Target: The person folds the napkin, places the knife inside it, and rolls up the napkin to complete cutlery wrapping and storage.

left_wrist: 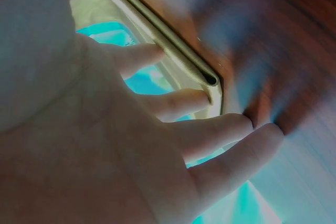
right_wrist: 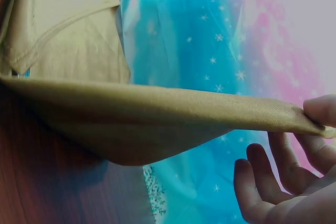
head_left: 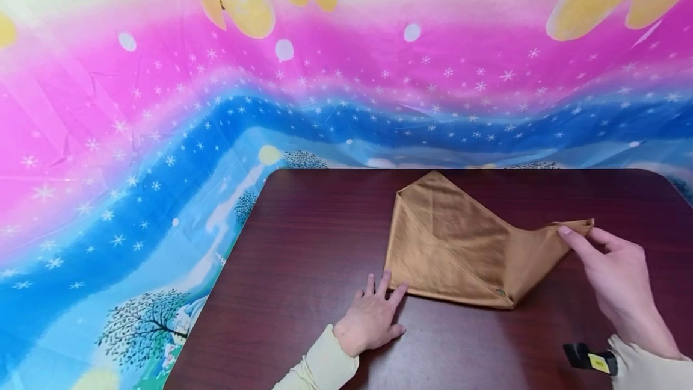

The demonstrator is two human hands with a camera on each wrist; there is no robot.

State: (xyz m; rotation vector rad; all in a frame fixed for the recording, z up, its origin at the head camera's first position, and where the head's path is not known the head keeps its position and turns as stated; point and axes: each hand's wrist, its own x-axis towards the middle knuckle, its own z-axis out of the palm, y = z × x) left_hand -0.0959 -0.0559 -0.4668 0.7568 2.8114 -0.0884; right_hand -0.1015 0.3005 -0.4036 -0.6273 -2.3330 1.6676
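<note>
A folded golden-brown cloth lies on the dark red-brown table, its left part flat with a diagonal fold line. My right hand pinches the cloth's right corner between thumb and fingers and holds it up off the table. In the right wrist view the lifted cloth stretches taut towards that pinch, while the other fingers hang loosely below. With fingers spread, my left hand rests at the cloth's lower left corner, its fingertips touching the edge. The left wrist view shows straight fingers beside the layered cloth edge.
The wooden table has rounded far corners. Behind it and on the left hangs a printed backdrop in pink and blue with snowflakes. A black strap with a yellow label sits by the right sleeve.
</note>
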